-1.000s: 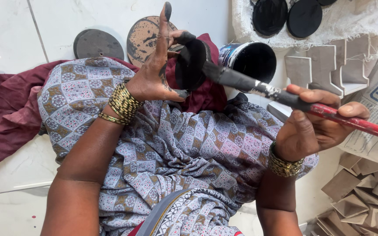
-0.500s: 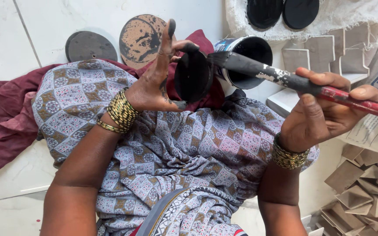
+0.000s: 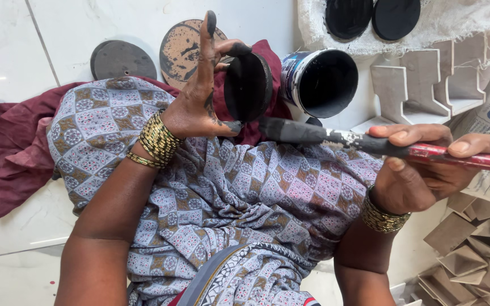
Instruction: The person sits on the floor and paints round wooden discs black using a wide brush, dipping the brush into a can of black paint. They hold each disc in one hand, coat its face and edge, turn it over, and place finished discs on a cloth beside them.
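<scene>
My left hand (image 3: 199,99) holds a black-painted round disc (image 3: 249,86) upright by its edge between thumb and fingers, with the index finger stretched up; the fingertips are smeared black. My right hand (image 3: 421,164) grips a red-handled paintbrush (image 3: 370,141) whose black bristles point left, just below the disc and apart from it. An open tin of black paint (image 3: 320,82) lies tilted right behind the disc. Both wrists wear gold bangles. My lap is covered with patterned grey cloth (image 3: 228,192).
Two unpainted round discs (image 3: 123,58) lie on the white tile floor at the back. Two black discs (image 3: 370,17) rest on sacking at top right. Pale cut-out pieces (image 3: 426,85) and several cardboard shapes (image 3: 472,249) lie at right. Maroon cloth (image 3: 7,147) spreads left.
The brush has come off the disc's face and dropped lower, now pointing left beneath it. The left hand has turned the disc slightly and holds it steady.
</scene>
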### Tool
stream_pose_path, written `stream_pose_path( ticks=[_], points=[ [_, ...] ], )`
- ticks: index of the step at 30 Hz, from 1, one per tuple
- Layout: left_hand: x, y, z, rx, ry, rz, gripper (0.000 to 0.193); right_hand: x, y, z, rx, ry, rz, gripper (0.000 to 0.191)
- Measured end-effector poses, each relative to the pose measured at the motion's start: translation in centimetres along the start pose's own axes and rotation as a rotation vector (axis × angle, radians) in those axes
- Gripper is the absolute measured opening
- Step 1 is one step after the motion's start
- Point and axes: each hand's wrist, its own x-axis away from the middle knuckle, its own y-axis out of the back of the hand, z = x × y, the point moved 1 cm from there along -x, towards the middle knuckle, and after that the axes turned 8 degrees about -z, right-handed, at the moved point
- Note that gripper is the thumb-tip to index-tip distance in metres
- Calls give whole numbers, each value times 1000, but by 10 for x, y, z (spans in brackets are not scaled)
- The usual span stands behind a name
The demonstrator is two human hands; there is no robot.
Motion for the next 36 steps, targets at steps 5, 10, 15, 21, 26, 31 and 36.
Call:
stream_pose_path(
  ticks=[5, 10, 15, 21, 26, 31, 36],
  points=[
    [-1, -5, -3, 19, -15, 16, 156, -2, -7, -8, 77, 102, -25, 53],
    [-3, -7, -7, 15, -43, 17, 163, -5, -10, -10, 70, 133, -57, 50],
    [-2, -5, -14, -187, -193, -54, 151, -2, -16, 3, -70, 52, 16, 51],
    [1, -12, -22, -375, -360, -99, 88, 1, -12, 13, -78, 115, -140, 54],
    [2, -14, -23, -426, -401, -71, 80, 0, -12, 2, -3, 163, -77, 53],
    [0, -16, -22, -410, -399, -118, 85, -4, -5, 9, 92, 187, -8, 55],
    [2, -17, -23, -352, -392, -120, 102, 0, -5, 7, 21, 168, -132, 53]
  ],
)
